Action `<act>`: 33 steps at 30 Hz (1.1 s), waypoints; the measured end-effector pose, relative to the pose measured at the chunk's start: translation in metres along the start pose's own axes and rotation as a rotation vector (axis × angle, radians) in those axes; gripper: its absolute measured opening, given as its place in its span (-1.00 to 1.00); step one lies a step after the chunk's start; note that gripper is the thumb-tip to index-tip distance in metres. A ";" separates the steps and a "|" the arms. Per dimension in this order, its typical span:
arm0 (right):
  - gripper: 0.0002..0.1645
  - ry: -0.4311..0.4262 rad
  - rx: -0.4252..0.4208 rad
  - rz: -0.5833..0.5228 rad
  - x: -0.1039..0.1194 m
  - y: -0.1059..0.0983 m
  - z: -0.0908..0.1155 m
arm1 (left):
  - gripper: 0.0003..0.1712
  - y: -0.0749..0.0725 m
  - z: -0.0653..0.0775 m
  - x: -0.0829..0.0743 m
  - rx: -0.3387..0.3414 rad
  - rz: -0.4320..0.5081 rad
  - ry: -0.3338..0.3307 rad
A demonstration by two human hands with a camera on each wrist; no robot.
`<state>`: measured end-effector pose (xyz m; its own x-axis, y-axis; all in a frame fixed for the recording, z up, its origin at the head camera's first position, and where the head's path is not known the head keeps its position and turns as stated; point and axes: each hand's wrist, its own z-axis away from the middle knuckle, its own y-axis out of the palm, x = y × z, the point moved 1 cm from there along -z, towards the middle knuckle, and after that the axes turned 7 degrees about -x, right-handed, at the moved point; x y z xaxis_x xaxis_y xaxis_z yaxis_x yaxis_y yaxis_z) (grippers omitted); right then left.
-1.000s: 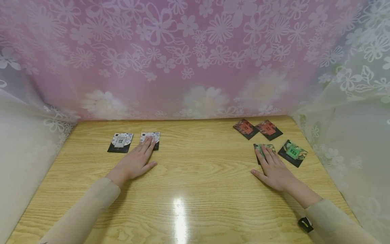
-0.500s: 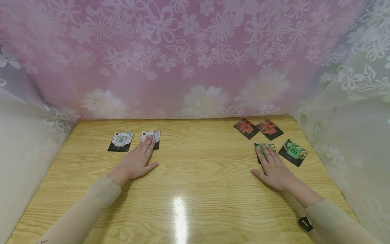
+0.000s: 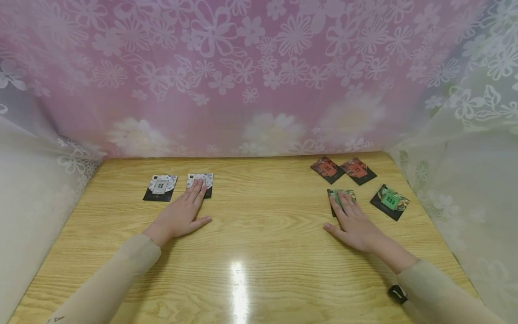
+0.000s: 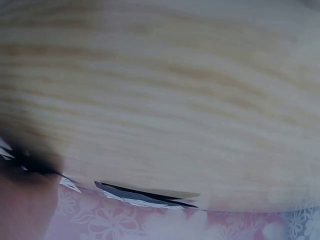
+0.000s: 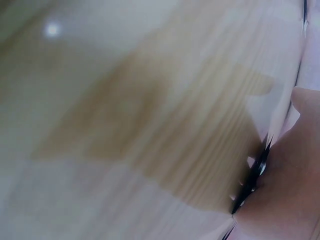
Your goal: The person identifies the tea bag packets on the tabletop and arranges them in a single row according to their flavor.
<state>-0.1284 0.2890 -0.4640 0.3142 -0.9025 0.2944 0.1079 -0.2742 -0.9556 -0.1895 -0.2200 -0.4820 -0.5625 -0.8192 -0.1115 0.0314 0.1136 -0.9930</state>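
With straight fingers, my left hand [image 3: 182,213] rests on a white-and-black square packet [image 3: 194,177] that lies flat on the table. A matching white-and-black packet [image 3: 160,188] is just left of it. On the right side, my right hand [image 3: 356,227] lies with extended fingers over a green-and-black packet [image 3: 334,194], hiding much of it. Another green-and-black packet [image 3: 390,202] lies tilted to its right, apart from the hand. In the left wrist view a dark flat packet [image 4: 145,194] shows edge-on near the hand.
Two red-and-black packets [image 3: 327,169] lie side by side near the table's back right. The wooden table [image 3: 259,234] ends at a pink floral curtain [image 3: 251,81]. A small black object [image 3: 398,294] is beside the right sleeve.
My right hand has slid left, and the green-and-black packet under it has moved left too, away from the other green one. My left hand has stayed nearly still.
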 end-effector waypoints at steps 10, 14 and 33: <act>0.10 -0.045 0.001 -0.042 0.018 0.011 -0.016 | 0.10 -0.002 0.000 0.000 0.010 0.005 -0.020; 0.11 -0.042 0.026 -0.034 0.024 0.018 -0.025 | 0.12 -0.001 -0.001 -0.001 0.003 0.006 -0.018; 0.12 -0.059 0.106 0.004 0.083 0.041 -0.081 | 0.16 0.001 -0.002 -0.002 -0.004 -0.008 -0.010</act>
<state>-0.1739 0.1762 -0.4792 0.3692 -0.8818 0.2934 0.2050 -0.2307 -0.9512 -0.1903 -0.2170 -0.4826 -0.5546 -0.8256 -0.1038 0.0240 0.1089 -0.9938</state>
